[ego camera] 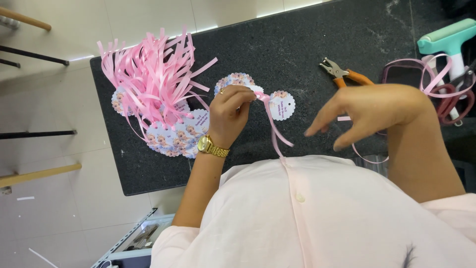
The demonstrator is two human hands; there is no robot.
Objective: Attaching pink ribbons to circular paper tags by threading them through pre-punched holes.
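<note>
My left hand [229,111], with a gold watch on its wrist, pinches a pink ribbon [272,124] threaded through a round scalloped paper tag [233,80] over the black stone counter [277,44]. The ribbon's ends hang down toward my pink shirt. A second round tag [281,104] lies just right of the ribbon. My right hand [369,111] hovers to the right, fingers apart and curved, holding nothing. Left of my left hand lies a pile of finished tags [171,139] with a spray of pink ribbon strips [151,74].
An orange-handled hole punch [342,74] lies on the counter behind my right hand. Further right are a pink ribbon loop [436,74], red-handled scissors [453,97] and a teal roller tool [448,39]. Pale tiled floor and chair legs [34,57] are at the left.
</note>
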